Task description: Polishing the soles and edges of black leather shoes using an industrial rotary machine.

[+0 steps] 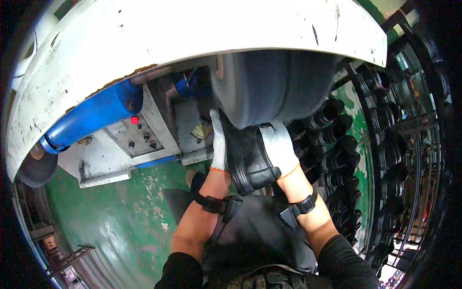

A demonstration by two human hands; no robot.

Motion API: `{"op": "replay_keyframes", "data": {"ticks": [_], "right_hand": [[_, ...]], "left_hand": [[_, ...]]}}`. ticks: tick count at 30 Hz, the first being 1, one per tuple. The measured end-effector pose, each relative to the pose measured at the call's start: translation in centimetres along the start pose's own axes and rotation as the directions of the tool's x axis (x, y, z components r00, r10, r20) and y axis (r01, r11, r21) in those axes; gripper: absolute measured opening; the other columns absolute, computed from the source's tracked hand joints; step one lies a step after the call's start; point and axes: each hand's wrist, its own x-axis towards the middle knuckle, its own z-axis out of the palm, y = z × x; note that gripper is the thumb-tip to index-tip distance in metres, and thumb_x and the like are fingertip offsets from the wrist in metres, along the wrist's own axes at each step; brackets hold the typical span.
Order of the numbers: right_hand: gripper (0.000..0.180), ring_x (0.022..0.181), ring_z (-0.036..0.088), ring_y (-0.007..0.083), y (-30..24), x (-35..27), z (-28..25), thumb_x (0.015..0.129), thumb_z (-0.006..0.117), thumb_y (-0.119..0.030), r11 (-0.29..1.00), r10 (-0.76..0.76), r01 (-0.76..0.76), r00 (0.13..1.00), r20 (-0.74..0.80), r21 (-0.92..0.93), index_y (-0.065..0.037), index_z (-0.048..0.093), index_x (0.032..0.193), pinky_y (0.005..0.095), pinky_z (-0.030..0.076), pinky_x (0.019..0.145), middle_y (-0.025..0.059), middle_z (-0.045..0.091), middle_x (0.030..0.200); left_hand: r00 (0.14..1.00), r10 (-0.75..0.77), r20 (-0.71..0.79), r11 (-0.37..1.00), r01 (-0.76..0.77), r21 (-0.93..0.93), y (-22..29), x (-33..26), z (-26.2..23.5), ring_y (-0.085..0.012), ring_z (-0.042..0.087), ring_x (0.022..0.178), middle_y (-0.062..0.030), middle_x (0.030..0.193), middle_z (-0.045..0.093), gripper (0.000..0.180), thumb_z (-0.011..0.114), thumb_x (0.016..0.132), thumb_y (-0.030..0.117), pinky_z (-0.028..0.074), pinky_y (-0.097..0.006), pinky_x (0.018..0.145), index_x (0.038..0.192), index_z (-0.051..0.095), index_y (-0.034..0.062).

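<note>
A black leather shoe (248,154) is held between my two hands, its far end up against a large dark polishing wheel (279,86) blurred by spinning. My left hand (219,139), in a white glove with an orange cuff edge, presses along the shoe's left side, its fingers pointing up beside the wheel. My right hand (279,147), gloved the same way, grips the shoe from the right side. Its fingertips are partly hidden under the wheel's lower edge. Both wrists wear black straps with small buckled boxes.
A scuffed white machine hood (202,29) arches over the wheel. To the left are a blue cylindrical housing (98,113), a control panel (139,137) with a red button, and a smaller dark wheel (38,168). Racks of black shoes (337,159) stand close on my right.
</note>
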Motion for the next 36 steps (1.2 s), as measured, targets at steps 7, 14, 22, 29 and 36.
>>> {"op": "replay_keyframes", "data": {"ticks": [7, 14, 22, 29, 36], "right_hand": [[0.027, 0.097, 0.06, 0.0307, 2.4, 3.3, 2.6, 0.08, 0.057, -0.018, 0.986, 0.104, -0.071, 0.968, -0.227, 0.149, -0.004, 0.063, 0.102, 0.0454, 0.048, 0.086, 0.0194, 0.064, 0.097], [0.022, 0.086, 0.06, 0.0326, 3.5, 3.2, 5.0, 0.079, 0.057, -0.015, 0.935, 0.128, -0.019, 0.95, -0.285, 0.355, -0.003, 0.061, 0.097, 0.0474, 0.048, 0.08, 0.0189, 0.061, 0.087], [0.019, 0.075, 0.06, 0.0339, 3.1, -0.1, 5.6, 0.079, 0.057, -0.012, 0.92, 0.074, 0.083, 0.922, -0.379, 0.382, -0.001, 0.06, 0.095, 0.0491, 0.049, 0.071, 0.0175, 0.059, 0.078], [0.024, 0.08, 0.061, 0.0292, 2.8, -0.1, 1.8, 0.083, 0.055, -0.012, 0.996, 0.061, -0.048, 0.98, -0.191, 0.071, 0.0, 0.06, 0.102, 0.0446, 0.05, 0.066, 0.0127, 0.06, 0.086], [0.025, 0.085, 0.061, 0.0294, 2.4, 1.5, 3.5, 0.086, 0.053, -0.012, 0.983, 0.102, -0.066, 0.973, -0.208, 0.173, 0.001, 0.059, 0.107, 0.0442, 0.05, 0.072, 0.0142, 0.06, 0.092]], "left_hand": [[0.987, 0.134, -0.092, 0.966, -0.11, 0.235, 2.5, 3.6, -3.2, -0.0236, 0.05, 0.128, -0.0097, 0.143, 0.048, 0.068, 0.038, 0.1, 0.057, 0.04, -0.035, 0.108, 0.148, 0.037, 0.0082], [0.937, 0.329, -0.115, 0.881, -0.261, 0.395, 4.0, 4.0, -3.4, -0.0222, 0.054, 0.123, -0.0063, 0.141, 0.052, 0.05, 0.038, 0.105, 0.038, 0.043, -0.035, 0.106, 0.144, 0.042, 0.0074], [0.954, 0.261, -0.148, 0.91, -0.191, 0.368, 2.7, 2.4, -3.0, -0.0259, 0.053, 0.123, -0.0076, 0.141, 0.051, 0.049, 0.041, 0.104, 0.034, 0.041, -0.037, 0.108, 0.144, 0.041, 0.0058], [0.946, 0.321, 0.047, 0.712, -0.274, 0.647, -0.1, 2.6, -4.0, -0.0286, 0.052, 0.124, -0.0127, 0.141, 0.05, 0.045, 0.036, 0.104, 0.025, 0.042, -0.039, 0.107, 0.144, 0.038, 0.0045], [0.883, 0.115, -0.455, 0.934, 0.059, 0.352, 1.6, 0.4, 1.5, -0.0281, 0.056, 0.121, -0.0127, 0.138, 0.053, 0.06, 0.037, 0.103, 0.05, 0.046, -0.04, 0.104, 0.142, 0.044, 0.0056]]}}
